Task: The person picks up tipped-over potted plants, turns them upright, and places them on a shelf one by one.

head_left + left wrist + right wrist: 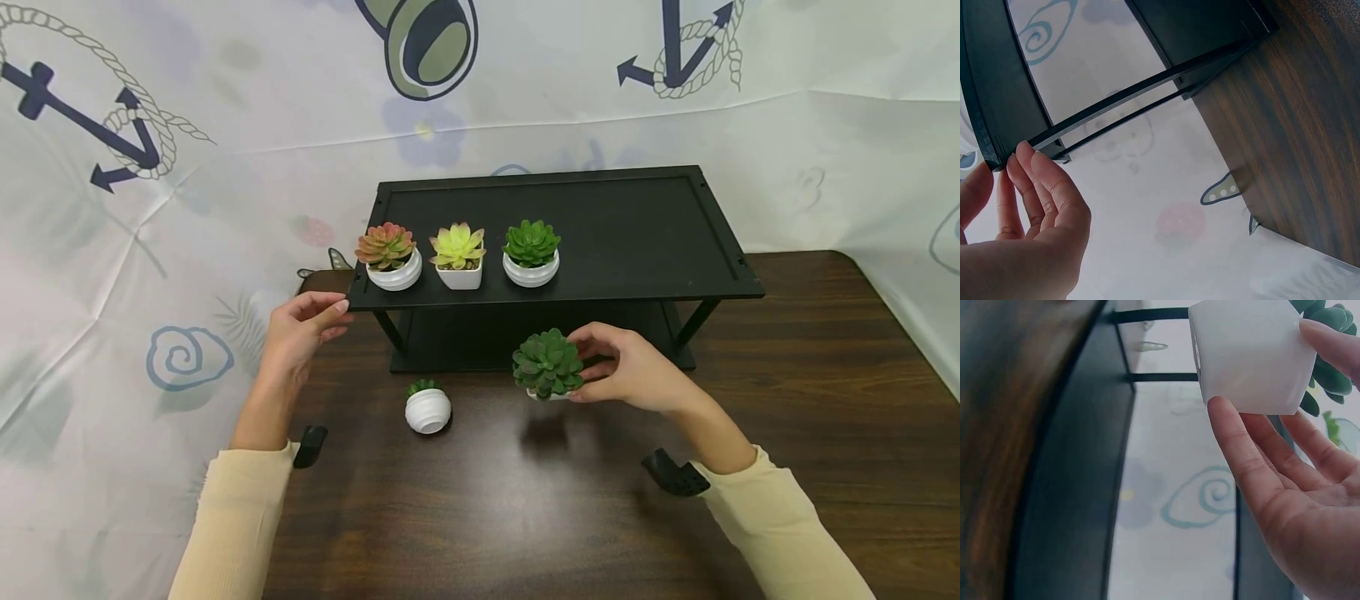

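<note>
In the head view my right hand (626, 367) holds a dark green succulent (547, 362) in a white pot above the table, in front of the black two-tier shelf (630, 225). The right wrist view shows its white angular pot (1254, 356) between thumb and fingers. My left hand (300, 329) pinches the front left corner of the shelf's top board (997, 94). On that board stand a reddish succulent (386, 246), a yellow-green succulent (459, 248) and a bright green succulent (531, 243), all in white pots. Another small succulent in a round white pot (428, 412) lies tipped on the table.
The dark wooden table (480, 517) carries the shelf near its back edge. Shelf legs (696, 323) slant between the top board and the lower board (480, 333). A white printed cloth (300, 200) hangs behind and at the left.
</note>
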Demonstrator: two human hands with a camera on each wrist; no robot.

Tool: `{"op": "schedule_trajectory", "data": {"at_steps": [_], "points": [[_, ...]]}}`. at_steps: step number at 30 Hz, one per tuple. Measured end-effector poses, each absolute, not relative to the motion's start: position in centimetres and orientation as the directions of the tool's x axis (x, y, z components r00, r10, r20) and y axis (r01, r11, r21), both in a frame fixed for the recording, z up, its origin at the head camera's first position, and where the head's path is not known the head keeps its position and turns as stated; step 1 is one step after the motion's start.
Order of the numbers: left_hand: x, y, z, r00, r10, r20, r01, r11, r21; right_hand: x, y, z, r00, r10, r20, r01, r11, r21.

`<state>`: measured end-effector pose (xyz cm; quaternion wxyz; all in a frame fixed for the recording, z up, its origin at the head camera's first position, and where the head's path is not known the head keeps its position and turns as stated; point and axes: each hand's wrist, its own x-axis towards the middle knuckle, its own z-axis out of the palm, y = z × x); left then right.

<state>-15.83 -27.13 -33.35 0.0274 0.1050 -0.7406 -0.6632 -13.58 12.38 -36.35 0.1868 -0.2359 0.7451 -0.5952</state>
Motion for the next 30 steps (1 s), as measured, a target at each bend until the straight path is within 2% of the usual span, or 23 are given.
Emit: {"op": "schedule_trajectory", "data": {"at_steps": [11,16,19,22,30], "points": [[-15.8,-27.2,-33.4,-0.976,-0.190,-0.104,-0.124,0.093,0.988,-13.7,14.0,-31.9,-0.871,-0.492,-0.018,-0.111,0.231,-0.967],[-15.8,-27.1,-33.3,-0.978,-0.184,-0.100,-0.118,0.087,0.989,-13.8,14.8,-29.9,-0.883,-0.470,0.014,-0.135,0.226,-0.965],[-15.8,-27.1,-33.3,-0.978,-0.182,-0.098,-0.114,0.082,0.990,-14.2,15.4,-28.9,-0.903,-0.430,0.021,-0.151,0.269,-0.951],[-15.8,-27.1,-33.3,-0.978,-0.182,-0.100,-0.115,0.075,0.991,-14.7,15.9,-28.1,-0.923,-0.385,0.022,-0.154,0.315,-0.937],[-15.8,-27.1,-33.3,-0.977,-0.186,-0.107,-0.123,0.080,0.989,-16.7,16.5,-27.3,-0.944,-0.325,0.051,-0.163,0.327,-0.931]]}}
